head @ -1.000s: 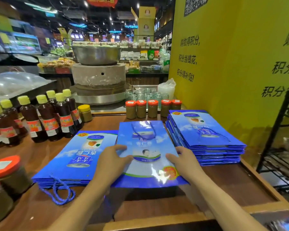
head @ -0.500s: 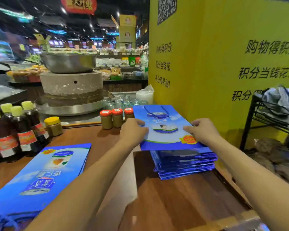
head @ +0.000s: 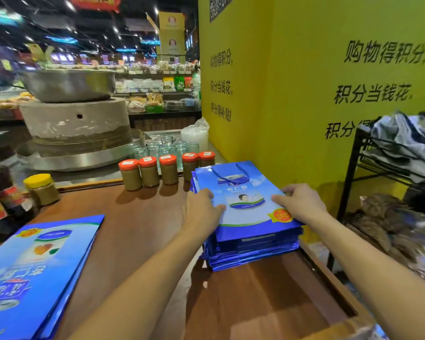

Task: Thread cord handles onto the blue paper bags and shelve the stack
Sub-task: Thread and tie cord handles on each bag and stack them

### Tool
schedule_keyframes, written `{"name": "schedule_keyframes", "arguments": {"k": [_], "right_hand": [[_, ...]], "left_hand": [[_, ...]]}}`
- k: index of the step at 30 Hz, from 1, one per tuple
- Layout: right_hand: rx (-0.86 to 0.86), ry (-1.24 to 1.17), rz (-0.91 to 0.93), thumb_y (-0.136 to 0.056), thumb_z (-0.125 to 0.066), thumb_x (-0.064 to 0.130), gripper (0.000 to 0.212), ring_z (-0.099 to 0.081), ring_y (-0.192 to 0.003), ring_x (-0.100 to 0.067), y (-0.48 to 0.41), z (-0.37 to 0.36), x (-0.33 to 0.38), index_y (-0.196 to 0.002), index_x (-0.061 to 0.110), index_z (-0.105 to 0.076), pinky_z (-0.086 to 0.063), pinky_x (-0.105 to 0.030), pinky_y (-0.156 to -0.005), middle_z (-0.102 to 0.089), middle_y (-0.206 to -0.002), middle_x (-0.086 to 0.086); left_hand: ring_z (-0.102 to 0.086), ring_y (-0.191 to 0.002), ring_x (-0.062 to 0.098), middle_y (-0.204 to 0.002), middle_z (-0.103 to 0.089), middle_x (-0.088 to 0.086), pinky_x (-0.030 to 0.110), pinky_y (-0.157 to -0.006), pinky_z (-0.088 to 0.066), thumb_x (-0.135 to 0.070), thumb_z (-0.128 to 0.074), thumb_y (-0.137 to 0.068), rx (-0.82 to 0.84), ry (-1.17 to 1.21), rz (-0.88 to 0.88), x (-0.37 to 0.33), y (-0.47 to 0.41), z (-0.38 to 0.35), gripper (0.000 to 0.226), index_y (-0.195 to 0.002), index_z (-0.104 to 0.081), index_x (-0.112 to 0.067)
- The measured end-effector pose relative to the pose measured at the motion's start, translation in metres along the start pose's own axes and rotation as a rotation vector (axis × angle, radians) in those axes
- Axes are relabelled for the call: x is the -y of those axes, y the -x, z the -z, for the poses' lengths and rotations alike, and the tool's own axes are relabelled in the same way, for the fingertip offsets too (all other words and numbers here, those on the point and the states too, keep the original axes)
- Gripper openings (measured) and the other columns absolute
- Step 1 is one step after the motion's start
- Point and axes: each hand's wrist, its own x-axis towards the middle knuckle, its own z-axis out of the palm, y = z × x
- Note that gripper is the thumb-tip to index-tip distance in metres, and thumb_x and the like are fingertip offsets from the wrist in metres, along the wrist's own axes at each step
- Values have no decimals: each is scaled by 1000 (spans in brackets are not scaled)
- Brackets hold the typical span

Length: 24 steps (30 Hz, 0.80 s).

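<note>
On the wooden desk (head: 145, 229) rests the stack of blue paper bags (head: 250, 253). Well left of the stack lies a second pile of bags (head: 39, 266). The top bag (head: 245, 217) lies flat on the stack; my left grip (head: 201, 212) clasps its left edge, my right grip (head: 301, 203) its right edge. Its cord handle (head: 230, 178) lies at the stack's far end.

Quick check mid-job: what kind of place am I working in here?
Most likely a food counter inside a supermarket: shelves of packaged goods stand behind, orange-lidded jars line the wooden counter, and the yellow wall carries a printed shopping-points promotion.
</note>
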Motion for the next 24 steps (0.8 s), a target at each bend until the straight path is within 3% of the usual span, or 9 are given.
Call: {"name": "schedule_keyframes", "arguments": {"k": [7, 10, 14, 16, 18, 19, 21, 24], "right_hand": [[10, 42, 14, -85, -74, 59, 49, -67, -109, -31, -8, -14, -2, -120, 24, -74, -55, -45, -89, -74, -115, -3], [14, 106, 46, -90, -70, 57, 41, -67, -102, -30, -9, -19, -2, -112, 23, -74, -56, -47, -87, -73, -110, -4], [54, 174, 72, -96, -63, 55, 37, -66, -88, -26, -8, -24, -5, -98, 20, -73, -56, -48, -79, -72, -96, -3], [80, 230, 84, -99, -58, 56, 42, -66, -88, -30, -8, -23, -4, -99, 16, -70, -53, -44, -73, -70, -93, -5], [112, 292, 88, -103, -49, 57, 49, -64, -107, -36, -9, -19, 1, -119, 14, -66, -52, -45, -81, -70, -114, -10], [137, 311, 94, -105, -44, 58, 55, -60, -121, -37, -9, -16, 5, -135, 14, -59, -51, -46, -91, -65, -132, -12], [220, 305, 144, -108, -36, 57, 65, -47, -142, -34, -7, -13, 16, -155, 12, -42, -43, -46, -109, -48, -157, -12], [368, 274, 219, -112, -32, 45, 62, -23, -156, -28, -1, -18, 26, -159, 5, -31, -26, -39, -121, -27, -168, -16]], "left_hand": [[-62, -100, 32, -114, -61, 9, 37, -71, -45, -47, -71, -91, -7, -147, 7, 5, -11, -3, 35, -107, -62, -17], [-62, -99, 31, -111, -61, 8, 41, -78, -56, -50, -65, -93, 16, -213, 31, 8, -10, -7, 37, -108, -61, -18], [-54, -120, 34, -131, -56, 13, 39, -91, -46, -41, -55, -102, 43, -112, 29, 12, -3, -13, 41, -131, -57, -13], [-56, -123, 37, -131, -60, 18, 41, -96, -47, -31, -51, -105, 102, -36, 16, 14, 0, -16, 36, -125, -61, -3], [-58, -115, 40, -119, -59, 20, 43, -92, -50, -24, -48, -104, 118, -12, 21, 14, -2, -17, 23, -97, -60, -6], [-57, -111, 40, -120, -54, 19, 43, -90, -50, -23, -46, -103, 123, -6, 25, 11, -4, -15, 21, -95, -57, -8], [-49, -124, 40, -137, -45, 19, 47, -102, -45, -24, -39, -106, 165, -9, 46, 3, -9, -12, 29, -118, -58, -6], [-5, -153, 49, -165, -22, 17, 61, -122, -16, -37, -25, -109, 276, -141, 1, 0, -15, -24, 49, -147, -46, -12]]}}
